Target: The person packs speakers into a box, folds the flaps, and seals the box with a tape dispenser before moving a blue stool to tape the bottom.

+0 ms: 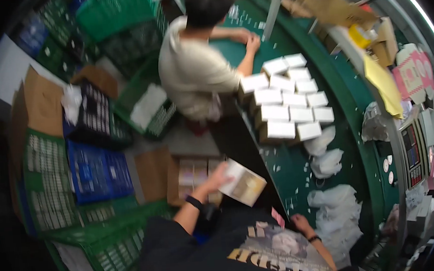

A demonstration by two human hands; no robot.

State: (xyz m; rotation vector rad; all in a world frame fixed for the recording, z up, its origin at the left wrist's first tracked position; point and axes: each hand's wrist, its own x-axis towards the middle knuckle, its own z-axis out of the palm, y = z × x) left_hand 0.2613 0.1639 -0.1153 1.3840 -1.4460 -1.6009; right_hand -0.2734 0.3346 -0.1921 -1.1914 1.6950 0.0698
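My left hand is closed on the near-left side of a small box with white faces and a tan, yellowish printed face. I hold it tilted over the dark strip beside the green work surface. Below and left of it, an open brown carton holds several similar boxes. My right hand is by the edge of the green surface, next to crumpled clear plastic bags. Its fingers are blurred. A small pink piece shows just left of it; I cannot tell if they touch.
White-topped boxes stand in rows on the green surface. Beyond them, a co-worker in a light shirt bends over it with both hands together. Green crates and a blue crate stand at left. A cluttered shelf runs along the right.
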